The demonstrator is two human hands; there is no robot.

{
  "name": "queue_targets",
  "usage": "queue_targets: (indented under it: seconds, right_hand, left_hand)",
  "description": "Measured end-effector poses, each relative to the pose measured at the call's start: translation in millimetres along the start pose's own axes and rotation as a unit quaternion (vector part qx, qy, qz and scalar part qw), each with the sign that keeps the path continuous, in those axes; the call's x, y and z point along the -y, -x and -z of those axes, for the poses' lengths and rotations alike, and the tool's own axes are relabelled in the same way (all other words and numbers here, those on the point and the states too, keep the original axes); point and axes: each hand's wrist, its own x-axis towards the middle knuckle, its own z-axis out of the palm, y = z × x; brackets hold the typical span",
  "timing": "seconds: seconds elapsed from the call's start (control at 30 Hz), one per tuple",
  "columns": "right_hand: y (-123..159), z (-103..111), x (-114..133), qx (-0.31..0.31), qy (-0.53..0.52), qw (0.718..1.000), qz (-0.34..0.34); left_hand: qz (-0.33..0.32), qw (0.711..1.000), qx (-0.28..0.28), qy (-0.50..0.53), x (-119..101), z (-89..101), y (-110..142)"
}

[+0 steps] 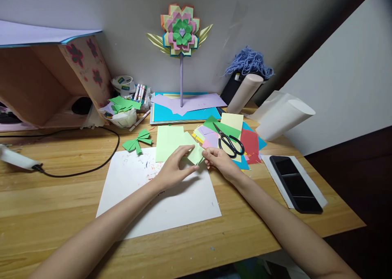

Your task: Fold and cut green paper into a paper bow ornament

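Both hands hold a small folded piece of pale green paper (195,155) above the top right of a white sheet. My left hand (175,168) curves round its left side, fingers at the upper edge and thumb below. On the other side, my right hand (221,163) pinches the paper's right corner between thumb and fingers. Flat pale green paper (167,142) lies just behind my left hand. Black-handled scissors (228,142) rest on a pile of coloured paper beyond my right hand. A green folded-paper piece (137,142) lies to the left.
The stained white sheet (183,209) lies under my hands. A phone (295,185) sits at right, near paper rolls (284,119). Behind stands a paper flower (181,32) on a purple stem. A black cable (101,170), a basket of scraps (122,117) and a box (82,66) are at left.
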Motion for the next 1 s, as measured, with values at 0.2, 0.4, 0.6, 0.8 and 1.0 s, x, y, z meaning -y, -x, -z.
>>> queue_targets:
  seconds: [0.2, 0.4, 0.6, 0.8, 1.0]
  right_hand:
    - [0, 1, 0, 0.006, -0.013, 1.0, 0.004]
    - [-1, 2, -1, 0.016, -0.02, 1.0, 0.005]
    - [1, 2, 3, 0.03, 0.0, 0.999, 0.019]
    - [4, 0, 10, 0.041, 0.071, 0.996, 0.041]
    - [3, -5, 3, -0.028, 0.141, 0.983, 0.117]
  left_hand:
    - [0.059, 0.997, 0.001, 0.044, 3, 1.5, -1]
    - [0.057, 0.998, -0.002, 0.028, 2, 2.5, -2]
    - [0.09, 0.995, -0.041, -0.006, 2, 1.0, -2]
    - [0.125, 0.987, -0.095, 0.02, 5, 1.2, -1]
    - [0.103, 0.988, -0.113, -0.013, 7, 0.9, -1]
